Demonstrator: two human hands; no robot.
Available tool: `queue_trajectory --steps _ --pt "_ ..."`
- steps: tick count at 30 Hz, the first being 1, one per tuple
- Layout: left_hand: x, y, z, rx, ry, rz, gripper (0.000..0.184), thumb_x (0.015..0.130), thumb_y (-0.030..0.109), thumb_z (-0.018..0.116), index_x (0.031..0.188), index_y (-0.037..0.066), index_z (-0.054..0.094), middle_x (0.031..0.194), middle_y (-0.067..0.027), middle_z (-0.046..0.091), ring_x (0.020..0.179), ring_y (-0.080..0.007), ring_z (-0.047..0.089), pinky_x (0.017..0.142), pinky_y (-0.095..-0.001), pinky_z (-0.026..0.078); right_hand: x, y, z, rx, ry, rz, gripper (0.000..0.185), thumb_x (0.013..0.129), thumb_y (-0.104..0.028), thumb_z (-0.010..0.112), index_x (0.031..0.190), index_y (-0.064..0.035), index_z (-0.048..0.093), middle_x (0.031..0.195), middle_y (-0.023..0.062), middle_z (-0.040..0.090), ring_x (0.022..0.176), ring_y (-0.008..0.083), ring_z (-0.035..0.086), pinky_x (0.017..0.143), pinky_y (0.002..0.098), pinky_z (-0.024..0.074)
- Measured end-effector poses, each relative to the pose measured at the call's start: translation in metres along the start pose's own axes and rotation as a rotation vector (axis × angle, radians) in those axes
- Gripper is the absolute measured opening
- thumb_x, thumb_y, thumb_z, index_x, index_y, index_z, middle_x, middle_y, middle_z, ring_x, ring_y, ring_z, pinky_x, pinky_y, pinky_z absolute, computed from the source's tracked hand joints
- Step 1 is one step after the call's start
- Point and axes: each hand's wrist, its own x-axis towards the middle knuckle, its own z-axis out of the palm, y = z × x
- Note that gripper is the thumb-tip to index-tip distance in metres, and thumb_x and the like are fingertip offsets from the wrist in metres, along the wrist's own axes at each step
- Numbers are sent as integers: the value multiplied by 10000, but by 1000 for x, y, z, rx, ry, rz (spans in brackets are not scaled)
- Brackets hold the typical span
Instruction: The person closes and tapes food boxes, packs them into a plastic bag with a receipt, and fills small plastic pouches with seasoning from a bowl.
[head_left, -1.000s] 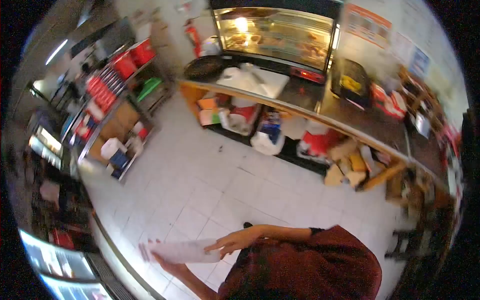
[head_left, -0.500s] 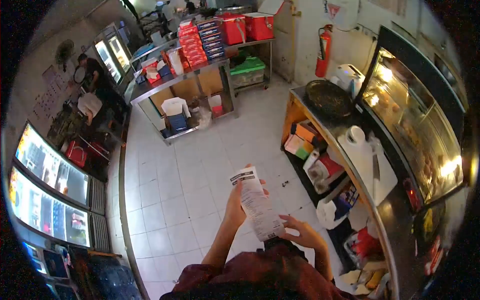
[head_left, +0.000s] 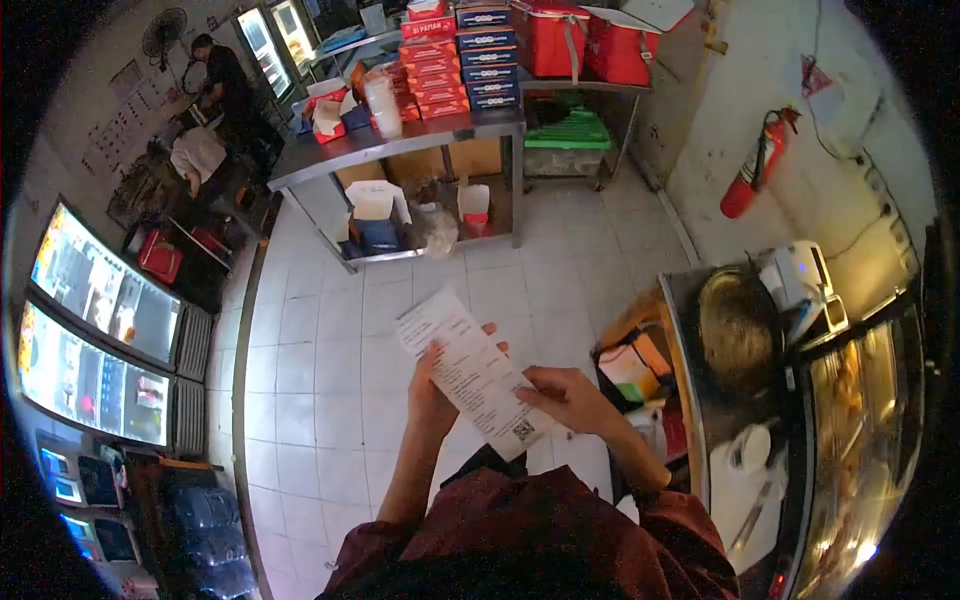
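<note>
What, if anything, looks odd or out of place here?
Mildly odd: a crumpled plastic bag slumps between open boxes under the metal table, untidy against the neat box stacks above. The paper slip looks intact.

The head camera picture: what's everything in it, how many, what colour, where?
Long printed paper slip: one, white, middle
Flat cardboard boxes: two main stacks, red and dark blue, on the metal table
Boxy carry bags: two, red, right of the stacks
Plastic bin: one, green-lidded, below the bags
Fire extinguisher: one, red, right wall
Round pan: one, dark, right counter
Glass food cabinet: one, golden-lit, right edge
Glass fridge doors: two nearby, brightly lit, left edge
Co-workers: two, dark and pale tops, upper left
Other small things: too jumbled to count
Left hand: one, bare, slip's left edge
Right hand: one, bare, slip's right edge
</note>
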Motion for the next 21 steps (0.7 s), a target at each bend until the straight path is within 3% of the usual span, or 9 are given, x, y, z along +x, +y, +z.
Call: queue_trajectory --steps 3,4,5,7,12,14,16,18,21 --pt "88 -3 -27 -67 35 -56 617 917 439 339 1357 24 218 1279 -243 413 1095 -408 482 931 -514 399 81 24 -50 -99 -106 118 295 865 -291 581 934 -4 595 627 68 518 596 85 434 569 291 409" --pt "119 -1 -32 -141 28 -95 629 918 436 348 1348 -5 218 1284 -233 416 1100 -406 480 933 -515 398 106 21 -66 -208 -161 163 300 851 -268 618 963 10 611 703 12 552 634 71 454 576 256 408" --pt "149 5 -27 -127 6 -85 629 918 436 348 1348 -5 218 1284 -233 416 1100 -406 480 933 -515 398 128 30 -78 -215 -148 139 300 851 -268 618 963 10 611 703 12 552 634 71 454 576 256 408" --pt "203 13 -11 -16 143 51 615 917 432 357 1333 -9 257 1278 -220 426 1075 -393 495 930 -500 406 168 46 -99 -107 -77 -37 281 850 -264 604 951 -2 611 701 91 607 666 87 534 638 293 457" --pt "343 41 -16 29 144 73 565 907 422 394 1291 10 350 1253 -194 460 997 -319 546 852 -452 463 267 34 -200 -158 -153 34 243 863 -240 588 905 -1 607 758 83 645 685 133 607 671 305 482" --pt "398 64 -15 -3 83 166 550 907 389 407 1290 0 343 1231 -146 493 992 -273 548 846 -438 462 322 42 -247 -37 -269 20 224 880 -223 562 919 -7 605 749 74 644 683 139 620 668 303 492" --pt "452 92 -12 127 99 255 525 904 369 417 1255 -19 376 1182 -156 525 961 -251 564 801 -399 475 381 50 -294 -49 -210 6 140 889 -100 515 937 6 592 756 67 627 709 132 624 655 272 498" --pt "504 111 -29 272 141 319 508 902 361 424 1220 -35 412 1141 -182 547 931 -244 580 758 -364 489 462 75 -348 -23 -158 -48 149 894 -99 507 965 1 593 770 57 625 712 130 624 645 266 501" --pt "579 120 -71 262 336 393 472 902 343 425 1178 -39 442 1065 -166 579 903 -235 590 743 -350 487 573 82 -417 -133 52 -198 220 894 -218 539 974 -20 595 780 56 634 726 140 629 631 273 510"
